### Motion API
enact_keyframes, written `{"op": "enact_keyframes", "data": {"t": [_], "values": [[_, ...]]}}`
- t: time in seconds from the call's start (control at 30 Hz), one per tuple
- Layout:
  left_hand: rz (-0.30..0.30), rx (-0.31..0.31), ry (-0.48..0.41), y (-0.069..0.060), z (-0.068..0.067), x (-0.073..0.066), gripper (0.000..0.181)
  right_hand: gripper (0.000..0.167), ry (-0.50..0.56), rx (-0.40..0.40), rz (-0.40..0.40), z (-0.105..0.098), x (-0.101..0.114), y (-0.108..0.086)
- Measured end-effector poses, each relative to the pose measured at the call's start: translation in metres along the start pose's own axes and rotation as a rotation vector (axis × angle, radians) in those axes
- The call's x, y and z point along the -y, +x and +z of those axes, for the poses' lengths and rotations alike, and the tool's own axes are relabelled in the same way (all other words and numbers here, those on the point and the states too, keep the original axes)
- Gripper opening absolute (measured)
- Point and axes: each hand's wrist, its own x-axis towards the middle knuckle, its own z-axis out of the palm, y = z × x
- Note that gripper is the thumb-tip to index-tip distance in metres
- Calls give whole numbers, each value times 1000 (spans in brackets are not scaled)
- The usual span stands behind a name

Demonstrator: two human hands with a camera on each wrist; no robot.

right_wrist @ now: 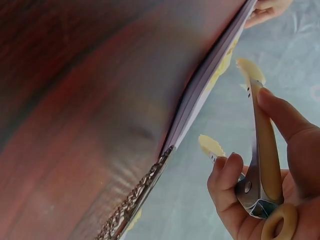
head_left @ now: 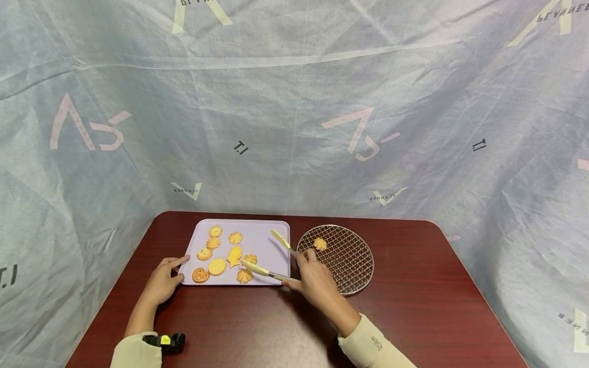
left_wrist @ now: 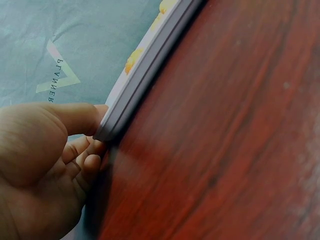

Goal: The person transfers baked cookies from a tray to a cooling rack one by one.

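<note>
Two cream sleeves (head_left: 377,343) come in at the bottom, one on each of my arms, and one black strap (head_left: 171,343) sits at the left wrist (a yellow spot marks it). With my left hand (head_left: 162,280) I pinch the near left corner of one pale lilac tray (head_left: 257,230), thumb and fingers at its rim. My right hand (head_left: 316,278) grasps one pair of tongs (head_left: 258,269), its two pale yellow tips spread well apart above the tray. The tip nearer me passes in front of two flower-shaped cookies (head_left: 244,277) (whether it touches either, I cannot tell).

Nine cookies lie on the tray. Five are roundish cookies (head_left: 217,266) in the left part, the one nearest the front left corner browner than the others; one is a fish-shaped cookie (head_left: 234,256) near the middle; three are flower-shaped, one toward the back and two close together. A tenth cookie (head_left: 319,244), flower-shaped as well, rests on one round wire rack (head_left: 356,260) just right of the tray (that makes four of the kind). Tray and rack share one dark red-brown table (head_left: 414,286), with a grey-blue printed cloth (head_left: 294,128) hanging behind.
</note>
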Motion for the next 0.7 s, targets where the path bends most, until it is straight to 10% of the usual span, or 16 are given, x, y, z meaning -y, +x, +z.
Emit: {"op": "enact_keyframes", "data": {"t": [0.7], "values": [[-10, 5, 9, 0, 0, -1, 54, 79, -32, 27, 24, 14, 7, 4]]}}
